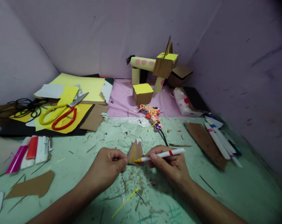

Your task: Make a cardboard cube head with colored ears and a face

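My left hand point(111, 166) pinches the left edge of a small folded cardboard piece point(136, 151), which has two pointed tips and pinkish edges. In my right hand point(170, 165) is a white marker point(165, 153) with a red band. Its yellow-orange tip rests at the lower right of the cardboard piece, though I cannot tell if it touches. Behind my hands lies a floral-patterned glue gun point(152, 115) with a black cord. Farther back stands a cardboard animal figure point(143, 63) with a yellow body, pink spots and a box-shaped head.
Scissors point(64, 113) lie on coloured paper point(80, 88) at the left, near black cord point(21, 109) and glue tubes point(32, 147). A yellow-topped box point(142, 94) stands before the figure. Markers point(217, 140) rest on brown cardboard point(203, 143) at the right. Scraps litter the green table point(84, 199).
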`<state>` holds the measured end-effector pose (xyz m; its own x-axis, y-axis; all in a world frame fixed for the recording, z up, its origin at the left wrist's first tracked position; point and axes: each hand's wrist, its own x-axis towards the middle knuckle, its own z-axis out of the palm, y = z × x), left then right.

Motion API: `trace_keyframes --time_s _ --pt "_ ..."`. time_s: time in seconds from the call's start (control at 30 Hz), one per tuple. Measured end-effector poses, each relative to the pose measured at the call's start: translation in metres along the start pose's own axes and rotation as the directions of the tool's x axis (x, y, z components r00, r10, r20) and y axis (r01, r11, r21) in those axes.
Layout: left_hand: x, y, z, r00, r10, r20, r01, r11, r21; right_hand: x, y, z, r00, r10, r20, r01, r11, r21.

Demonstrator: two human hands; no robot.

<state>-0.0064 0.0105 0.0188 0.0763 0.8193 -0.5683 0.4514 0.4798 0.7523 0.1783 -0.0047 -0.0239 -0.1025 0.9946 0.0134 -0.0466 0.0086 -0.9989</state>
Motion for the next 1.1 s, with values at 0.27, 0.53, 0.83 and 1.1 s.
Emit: trace_keyframes --time_s 0.27,0.53,0.83,1.1 --pt "0.0016 -0.0013 -0.0005 1.000 0.031 -0.002 -0.031 1.000 -0.004 0.0064 -0.0005 -0.0007 0.995 -0.073 -0.073 0.071 0.997 -0.024" --pt "0.0017 -0.0010 0.0001 1.000 0.004 -0.020 -0.005 1.000 -0.022 0.0019 -0.0012 0.0001 0.999 -0.041 0.022 0.041 0.999 0.007" --pt "0.0005 -0.0010 0.0001 0.999 0.032 -0.025 -0.032 0.999 -0.024 0.0024 -0.0050 -0.0004 0.996 -0.032 0.089 0.036 0.998 -0.043" --pt "0.0005 -0.0016 0.0010 1.000 -0.005 -0.024 0.005 1.000 -0.018 0.0040 -0.0041 0.0004 0.995 -0.044 0.088 0.047 0.998 -0.036"
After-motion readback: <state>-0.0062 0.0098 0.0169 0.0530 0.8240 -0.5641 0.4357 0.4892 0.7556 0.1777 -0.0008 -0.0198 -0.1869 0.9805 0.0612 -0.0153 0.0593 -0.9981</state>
